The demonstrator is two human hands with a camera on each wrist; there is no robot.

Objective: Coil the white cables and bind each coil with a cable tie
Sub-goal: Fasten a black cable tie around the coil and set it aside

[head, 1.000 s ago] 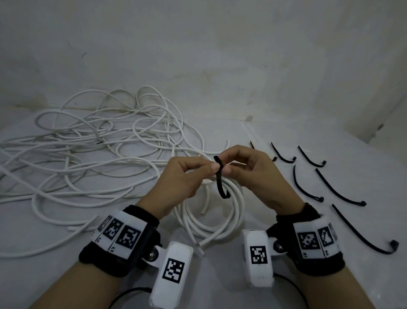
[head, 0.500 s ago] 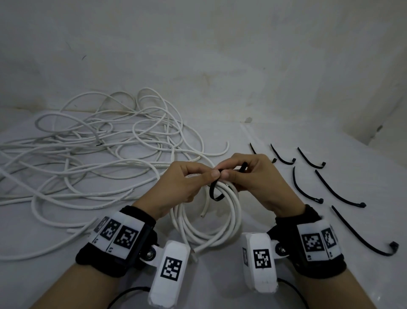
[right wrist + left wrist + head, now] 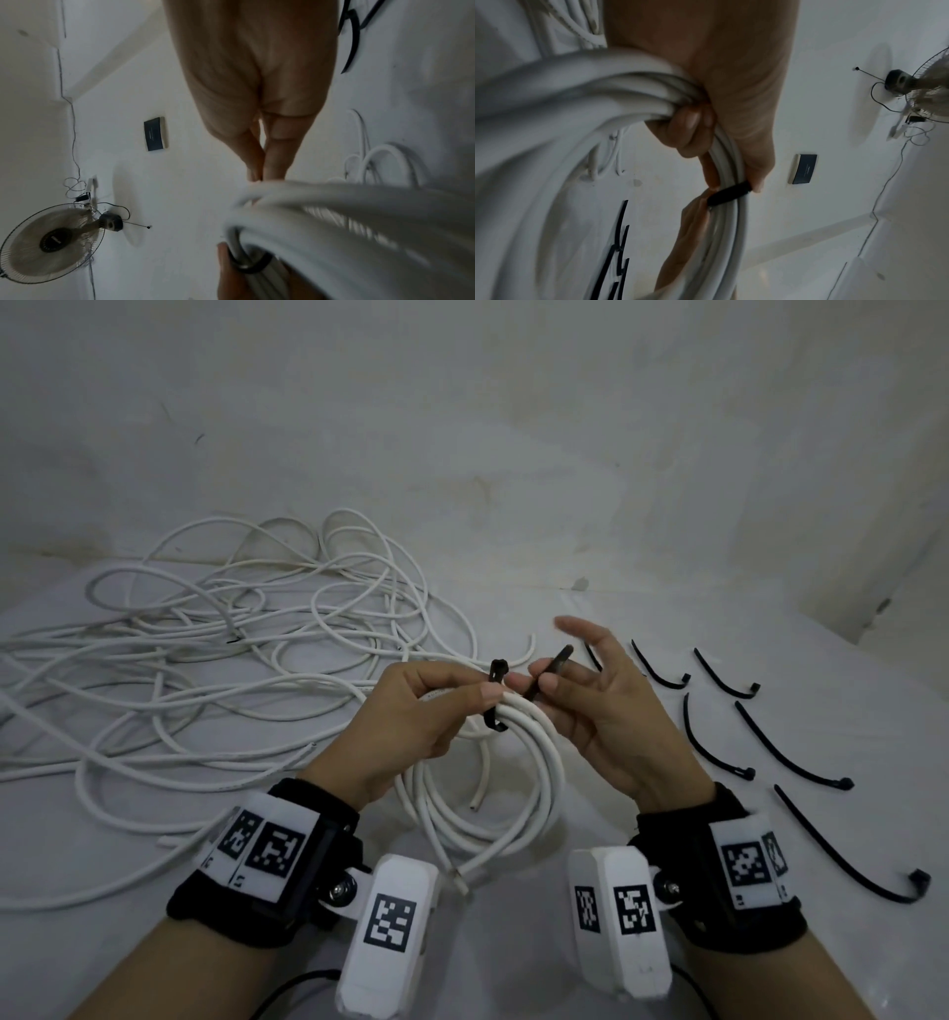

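Tie (image 3: pixel 494 708) is looped round the coil (image 3: pixel 518 752) at its 12 o'clock; my left hand (image 3: pixel 411 716) grips coil and tie head, right hand (image 3: pixel 590 706) pinches the tail. I'd feed the tail straight into the head, then cinch snug. Loose cables (image 3: pixel 215 654) at 10 o'clock, spare ties (image 3: pixel 719 742) at 3.

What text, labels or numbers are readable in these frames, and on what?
No words or numbers are legible.
Black-and-white square marker tags on the wrist bands: coded patterns, not text.
Dark rectangular wall plate: faint line of print, too small to read.
Round fan hub badge: lettering blurred, unreadable.
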